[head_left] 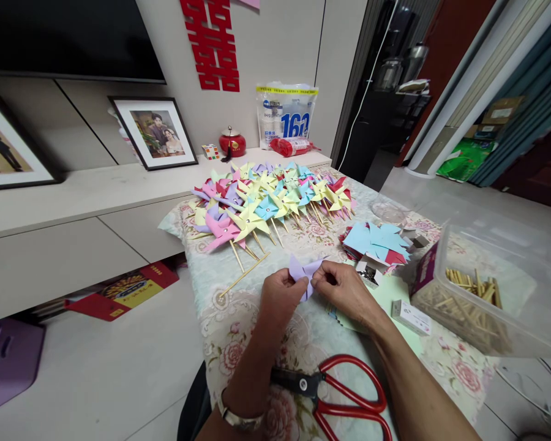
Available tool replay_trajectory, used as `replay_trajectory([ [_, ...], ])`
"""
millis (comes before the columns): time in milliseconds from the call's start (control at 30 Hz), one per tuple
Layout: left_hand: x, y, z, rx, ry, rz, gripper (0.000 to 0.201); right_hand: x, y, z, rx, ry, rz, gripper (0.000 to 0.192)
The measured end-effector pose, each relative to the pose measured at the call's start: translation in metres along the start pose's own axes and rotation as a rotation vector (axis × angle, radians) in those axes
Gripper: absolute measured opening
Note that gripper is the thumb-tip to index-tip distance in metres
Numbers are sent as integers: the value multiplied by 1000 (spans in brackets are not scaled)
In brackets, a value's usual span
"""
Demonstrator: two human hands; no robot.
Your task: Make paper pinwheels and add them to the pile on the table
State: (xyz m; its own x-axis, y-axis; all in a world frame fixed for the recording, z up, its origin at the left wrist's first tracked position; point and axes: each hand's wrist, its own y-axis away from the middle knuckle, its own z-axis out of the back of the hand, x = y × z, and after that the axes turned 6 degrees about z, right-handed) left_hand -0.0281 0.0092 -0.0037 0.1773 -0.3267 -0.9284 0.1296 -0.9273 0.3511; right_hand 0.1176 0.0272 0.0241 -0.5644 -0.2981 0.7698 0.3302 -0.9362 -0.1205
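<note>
Both hands meet over the middle of the desk [220,318], pinched on one piece of lilac paper [305,271]: the left hand [282,294] closes thumb and fingers on its lower left part, and the right hand [342,288] closes on its right side, fingertips curled in toward the centre. The paper is pale purple, folded into pointed flaps like a half-made pinwheel; one flap sticks up and to the left, another runs up to the right, so its long axis lies roughly left to right across the view, held just above the floral cloth. A watch [239,418] sits on the left wrist. Near the body, red-handled scissors [344,392] lie flat on the desk, handles toward the right, blades pointing left under the left forearm. Just right of the hands lie a stack of light blue cut paper squares [376,240] over red ones, and a small white box [411,316]. Further right stands a clear plastic tub [496,294] holding wooden sticks [472,286]. Beyond the hands, a wide heap of finished pinwheels [270,199] in pink, yellow, blue, purple and green covers the far end of the desk, their sticks pointing back toward the person. Behind that, a low shelf carries a framed photograph [156,131] and a red jar [232,144].
</note>
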Motion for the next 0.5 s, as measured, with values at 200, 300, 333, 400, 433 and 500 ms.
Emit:
replay_trajectory([
  [200, -4, 3, 1, 7, 14, -1, 20, -1, 0, 0, 22, -72, 4, 11],
  [300, -5, 3, 4, 37, 37, 19, 18, -3, 0, 2, -2, -182, -1, 14],
  [333, -5, 3, 6, 50, 38, 29, 18, -4, -1, 3, -51, -234, 1, 18],
  [400, -6, 4, 9, 68, 36, 51, 19, -6, -1, 6, -205, -349, 27, 23],
  [433, -7, 4, 11, 81, 28, 65, 19, -7, -1, 7, -279, -405, 43, 22],
  [500, -10, 5, 14, 132, 4, 93, 18, -8, -2, 10, -355, -498, 65, 21],
])
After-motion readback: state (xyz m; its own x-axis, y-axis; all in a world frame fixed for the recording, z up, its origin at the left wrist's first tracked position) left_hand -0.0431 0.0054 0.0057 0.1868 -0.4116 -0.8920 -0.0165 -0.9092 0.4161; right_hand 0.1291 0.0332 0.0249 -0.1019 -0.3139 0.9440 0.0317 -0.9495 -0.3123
